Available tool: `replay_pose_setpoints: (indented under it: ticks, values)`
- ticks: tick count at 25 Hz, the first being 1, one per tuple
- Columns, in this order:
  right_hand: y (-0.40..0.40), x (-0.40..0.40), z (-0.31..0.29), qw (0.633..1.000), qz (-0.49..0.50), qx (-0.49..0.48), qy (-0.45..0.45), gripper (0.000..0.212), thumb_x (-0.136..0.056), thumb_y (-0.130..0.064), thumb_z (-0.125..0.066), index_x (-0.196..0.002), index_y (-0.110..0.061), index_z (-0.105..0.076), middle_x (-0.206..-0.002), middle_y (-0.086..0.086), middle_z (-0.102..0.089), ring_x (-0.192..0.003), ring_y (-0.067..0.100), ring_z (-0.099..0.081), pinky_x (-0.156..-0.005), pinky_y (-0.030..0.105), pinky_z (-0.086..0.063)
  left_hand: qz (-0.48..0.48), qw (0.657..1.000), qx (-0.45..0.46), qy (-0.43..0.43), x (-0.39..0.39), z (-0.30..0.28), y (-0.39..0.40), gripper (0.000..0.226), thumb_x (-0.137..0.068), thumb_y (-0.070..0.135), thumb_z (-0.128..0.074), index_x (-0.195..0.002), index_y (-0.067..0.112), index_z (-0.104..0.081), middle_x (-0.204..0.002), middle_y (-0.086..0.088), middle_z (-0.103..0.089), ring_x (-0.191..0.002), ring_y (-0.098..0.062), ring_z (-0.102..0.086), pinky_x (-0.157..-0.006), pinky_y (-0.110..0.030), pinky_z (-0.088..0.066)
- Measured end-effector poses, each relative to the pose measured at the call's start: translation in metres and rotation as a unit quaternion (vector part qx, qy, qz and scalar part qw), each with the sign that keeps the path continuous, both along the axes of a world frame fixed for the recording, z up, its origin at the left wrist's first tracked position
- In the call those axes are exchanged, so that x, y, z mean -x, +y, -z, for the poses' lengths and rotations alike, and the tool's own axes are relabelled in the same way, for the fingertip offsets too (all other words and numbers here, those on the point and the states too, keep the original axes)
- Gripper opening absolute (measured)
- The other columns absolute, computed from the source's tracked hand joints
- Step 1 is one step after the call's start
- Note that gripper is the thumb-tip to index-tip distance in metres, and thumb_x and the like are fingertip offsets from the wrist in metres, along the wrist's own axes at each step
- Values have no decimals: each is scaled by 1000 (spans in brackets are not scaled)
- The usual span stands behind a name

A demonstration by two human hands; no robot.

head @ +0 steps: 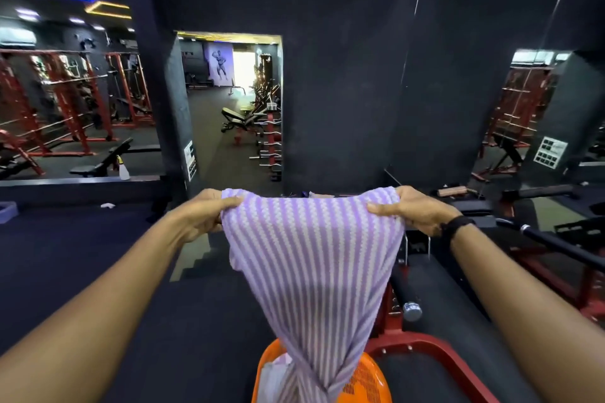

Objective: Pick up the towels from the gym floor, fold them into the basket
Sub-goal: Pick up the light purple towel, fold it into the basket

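A purple and white striped towel [314, 258] hangs stretched between both hands in front of me. My left hand [206, 214] pinches its top left corner and my right hand [412, 211] pinches its top right corner. The towel narrows downward and its lower end drops into an orange mesh basket [370, 376] at the bottom centre, where some pale cloth lies inside. The towel hides most of the basket.
A red-framed weight bench with a black roller pad [404, 288] stands just right of the basket. A black barbell [550, 242] crosses at the right. Dark gym floor [114, 255] spreads to the left, with a small white item [107, 205] lying far left. Mirrors and red racks line the walls.
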State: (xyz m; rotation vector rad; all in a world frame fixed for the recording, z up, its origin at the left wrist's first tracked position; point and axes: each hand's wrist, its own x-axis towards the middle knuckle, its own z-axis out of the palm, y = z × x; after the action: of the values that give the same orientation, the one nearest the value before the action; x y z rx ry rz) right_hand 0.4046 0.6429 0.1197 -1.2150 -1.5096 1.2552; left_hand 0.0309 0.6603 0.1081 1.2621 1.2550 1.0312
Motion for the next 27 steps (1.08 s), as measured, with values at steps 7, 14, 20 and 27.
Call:
replay_pose_setpoints:
  ticks: [7,14,20,27]
  values:
    - [2,17,10,999,-24,-22,8,49,-70,-13,-78,-116,-12,-62,-116,6,-69,-112,22,-63,-83,27,-56,121,987,-40,97,-19,4,-12,57,-61,34,-88,-110,24,-61,-102,4,-72,-92,-10,-68,-81,-28,-56]
    - [-1,19,17,995,-68,52,53,69,-59,-33,-83,-119,-6,-64,-111,9,-71,-101,19,-68,-78,29,-58,51,995,-1,-81,-7,9,-5,14,-93,20,-58,-98,13,-69,-81,0,-73,-70,-10,-67,-59,-22,-52]
    - [1,20,-8,989,-79,9,123,73,-56,-38,-87,-118,-8,-62,-113,8,-70,-102,20,-68,-80,31,-57,111,984,-54,-131,-5,-11,-11,39,-81,34,-68,-113,14,-62,-103,-1,-73,-90,-12,-69,-77,-25,-58]
    - [4,25,19,996,7,75,45,63,-68,-31,-81,-121,-3,-62,-118,16,-67,-104,24,-67,-82,32,-57,70,995,25,-72,-4,14,-12,34,-73,41,-78,-97,19,-68,-77,8,-73,-71,-5,-67,-61,-18,-52]
